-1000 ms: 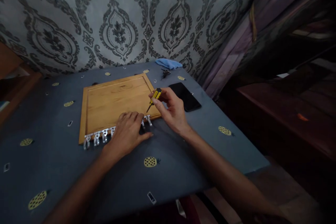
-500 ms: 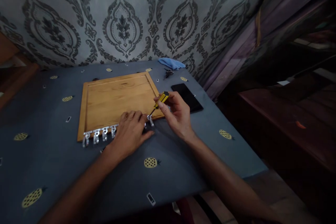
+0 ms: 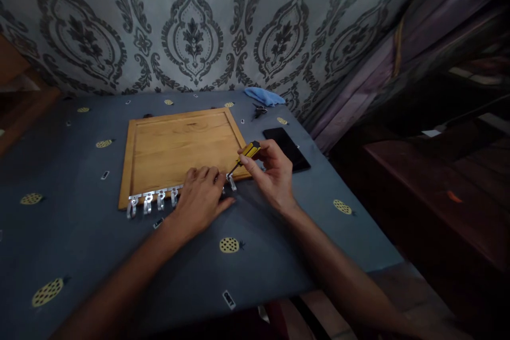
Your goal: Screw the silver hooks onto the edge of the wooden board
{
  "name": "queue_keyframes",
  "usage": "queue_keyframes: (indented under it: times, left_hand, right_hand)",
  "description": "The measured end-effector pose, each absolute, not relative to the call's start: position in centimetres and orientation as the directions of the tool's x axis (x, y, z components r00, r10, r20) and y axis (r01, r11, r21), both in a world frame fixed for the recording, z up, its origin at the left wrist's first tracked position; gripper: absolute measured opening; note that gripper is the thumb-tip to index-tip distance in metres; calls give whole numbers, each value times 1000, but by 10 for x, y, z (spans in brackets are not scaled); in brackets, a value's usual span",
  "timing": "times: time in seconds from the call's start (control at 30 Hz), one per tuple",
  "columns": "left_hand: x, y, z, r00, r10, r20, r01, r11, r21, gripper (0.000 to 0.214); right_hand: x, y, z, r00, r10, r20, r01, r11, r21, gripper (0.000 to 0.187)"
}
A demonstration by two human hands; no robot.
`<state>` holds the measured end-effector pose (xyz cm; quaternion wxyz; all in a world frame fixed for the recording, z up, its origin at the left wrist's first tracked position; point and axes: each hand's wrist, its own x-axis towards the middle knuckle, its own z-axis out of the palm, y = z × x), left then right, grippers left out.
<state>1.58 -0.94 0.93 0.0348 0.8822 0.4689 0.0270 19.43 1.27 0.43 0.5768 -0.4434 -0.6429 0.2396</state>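
Observation:
A framed wooden panel [image 3: 179, 143] lies flat on the table, with a metal hook rail [image 3: 155, 196] along its near edge. Several silver hooks hang from the rail over that edge. Across the rail's middle rests my left hand [image 3: 201, 196], flat with fingers stretched out, hiding some hooks. My right hand [image 3: 273, 172] grips a yellow and black screwdriver [image 3: 251, 150] by its handle between thumb and fingers. The tool slants down to the left, its tip at the rail's right end, beside the last hook [image 3: 232, 183].
Right of the panel lies a black tablet-like slab [image 3: 289, 149]. Farther back are a small dark object [image 3: 258, 111], too dim to name, and a blue cloth [image 3: 265, 96]. A pineapple-print cover [image 3: 274, 260] spreads over the table, which meets a patterned wall [image 3: 195, 32].
The view has shifted slightly, moving the scene a little rightward. The screwdriver stays at the rail's right end in my right hand, and my left hand keeps its place.

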Motion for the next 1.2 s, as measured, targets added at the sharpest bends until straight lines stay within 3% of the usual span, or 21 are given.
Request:
queue_keyframes:
  times: [0.63, 1.03, 1.2]
  left_hand:
    - [30, -8, 13, 409, 912, 0, 903, -405, 146, 42]
    - [27, -8, 10, 430, 902, 31, 888, -429, 164, 43]
    - [27, -8, 12, 430, 903, 17, 887, -426, 176, 42]
  right_hand:
    - [196, 11, -9, 101, 774, 625, 329, 567, -755, 11]
    - [194, 8, -15, 115, 757, 643, 333, 581, -743, 11]
    - [193, 10, -14, 198, 701, 685, 330, 611, -720, 16]
